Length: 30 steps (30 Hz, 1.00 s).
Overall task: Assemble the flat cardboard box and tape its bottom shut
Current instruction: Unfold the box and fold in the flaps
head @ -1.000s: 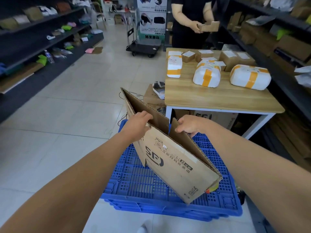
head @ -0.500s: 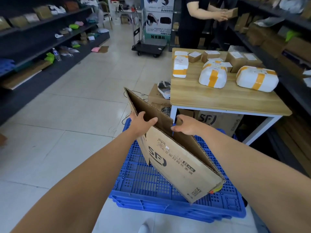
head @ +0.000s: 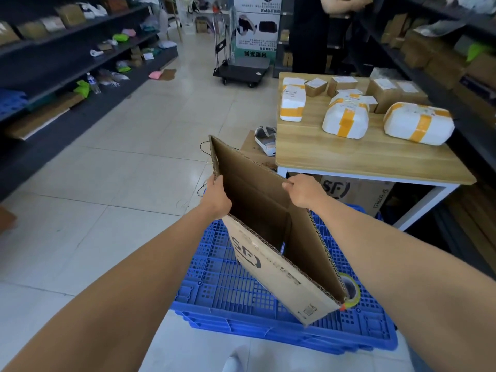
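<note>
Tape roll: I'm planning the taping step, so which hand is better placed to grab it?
Probably the right hand: the tape roll lies on the pallet beside the box, on that arm's side. The left hand would have to cross over the box.

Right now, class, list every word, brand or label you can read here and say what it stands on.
"SF": cardboard box, outer face; smaller print beside it blurred.
"SF": second box under the table, front.
"SF EXPRESS": that box's side, sideways.
Poster: characters too blurred to read.
Parcel labels: too small.
</note>
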Tool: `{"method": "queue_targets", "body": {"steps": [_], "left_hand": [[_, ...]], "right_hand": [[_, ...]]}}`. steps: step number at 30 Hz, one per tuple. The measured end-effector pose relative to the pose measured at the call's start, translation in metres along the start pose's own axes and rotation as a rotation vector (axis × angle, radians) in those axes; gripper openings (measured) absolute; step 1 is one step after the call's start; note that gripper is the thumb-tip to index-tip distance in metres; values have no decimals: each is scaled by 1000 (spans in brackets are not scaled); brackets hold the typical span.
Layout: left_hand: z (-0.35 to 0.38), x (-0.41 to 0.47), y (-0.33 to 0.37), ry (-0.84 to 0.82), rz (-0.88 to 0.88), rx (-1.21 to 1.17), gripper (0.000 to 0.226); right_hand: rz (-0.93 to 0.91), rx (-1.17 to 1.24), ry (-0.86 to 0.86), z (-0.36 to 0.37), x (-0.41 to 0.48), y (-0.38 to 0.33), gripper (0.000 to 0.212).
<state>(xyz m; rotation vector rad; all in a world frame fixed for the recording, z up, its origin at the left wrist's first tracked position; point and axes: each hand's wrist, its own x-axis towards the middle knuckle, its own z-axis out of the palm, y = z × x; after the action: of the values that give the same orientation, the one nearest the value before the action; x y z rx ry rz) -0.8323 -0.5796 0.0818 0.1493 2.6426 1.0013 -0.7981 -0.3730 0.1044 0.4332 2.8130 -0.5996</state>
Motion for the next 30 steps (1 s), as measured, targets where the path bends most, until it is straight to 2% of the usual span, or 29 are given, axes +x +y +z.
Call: {"method": "queue_targets", "body": {"steps": [7, 10, 13, 17, 21, 25, 28, 30], "left_hand": [[-10, 6, -13, 35, 28, 152, 73], [-6, 8, -7, -22, 80, 170, 73], [-1, 8, 3, -35, 115, 196, 70], [-6, 13, 9, 33, 112, 296, 62], [-21, 18, 1, 147, 69, 411, 53], [-21, 16, -1, 163, 63, 424, 44], [-20, 13, 5, 220, 16, 405, 36], [-21, 10, 9, 236, -12, 416, 31]], "right_hand": [[262, 112, 146, -26, 14, 37, 32], [354, 198, 161, -23, 18, 50, 39], [348, 205, 139, -17, 18, 54, 43], [369, 96, 199, -24, 22, 59, 14], [419, 109, 203, -34, 23, 68, 27], [374, 245, 212, -29, 29, 67, 16], [338, 171, 214, -30, 29, 63, 12], [327, 110, 220, -33, 33, 64, 17]]}}
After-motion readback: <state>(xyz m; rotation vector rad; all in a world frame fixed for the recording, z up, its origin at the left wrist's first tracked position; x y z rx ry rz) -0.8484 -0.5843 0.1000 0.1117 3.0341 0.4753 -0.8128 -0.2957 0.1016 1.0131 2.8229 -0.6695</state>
